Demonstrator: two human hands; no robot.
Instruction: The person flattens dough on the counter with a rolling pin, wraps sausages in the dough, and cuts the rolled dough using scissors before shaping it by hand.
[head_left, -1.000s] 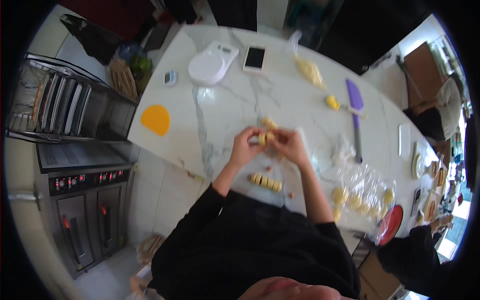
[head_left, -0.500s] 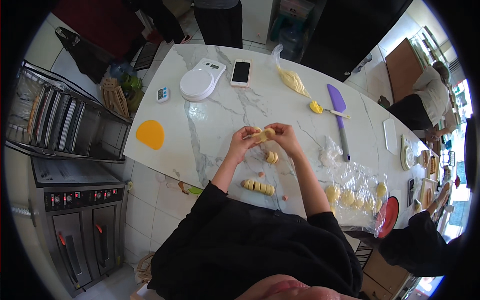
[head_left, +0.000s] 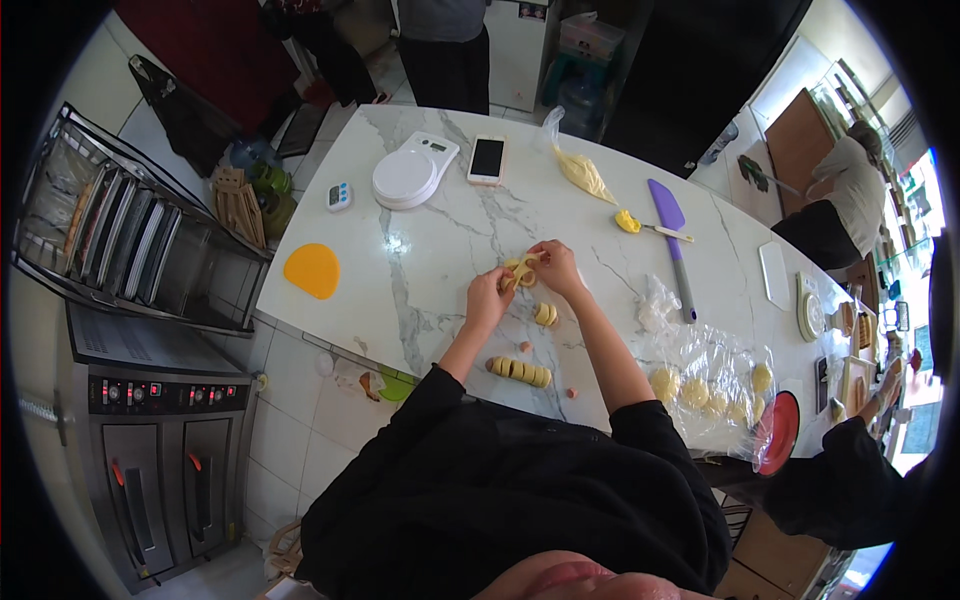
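Note:
Both my hands are over the middle of the marble-patterned table, fingers pinched on one piece of pale yellow dough [head_left: 520, 271]. My left hand [head_left: 488, 296] grips its near left end, and my right hand [head_left: 556, 268] has the far right side. The dough looks like a strip bent into a loop; fingers cover part of it. Just below lies a short segmented dough roll [head_left: 546, 314]. Closer to me rests a longer segmented dough roll [head_left: 519, 372]. Two small pinkish-brown pieces, one [head_left: 525, 347] between the rolls and another [head_left: 572, 393] nearer the edge, lie loose.
At the right, clear plastic covers several dough balls [head_left: 716, 403] beside a red tray [head_left: 786, 432]. A purple spatula [head_left: 668, 205], spoon with yellow filling [head_left: 628, 221], piping bag [head_left: 583, 176], phone [head_left: 487, 160], white scale [head_left: 405, 178], timer [head_left: 339, 196] and orange scraper [head_left: 312, 271] surround my hands.
The dough between my hands has gone from a stretched, roughly level piece to a looped strip. My left hand has dropped slightly below the right. The view has shifted a little.

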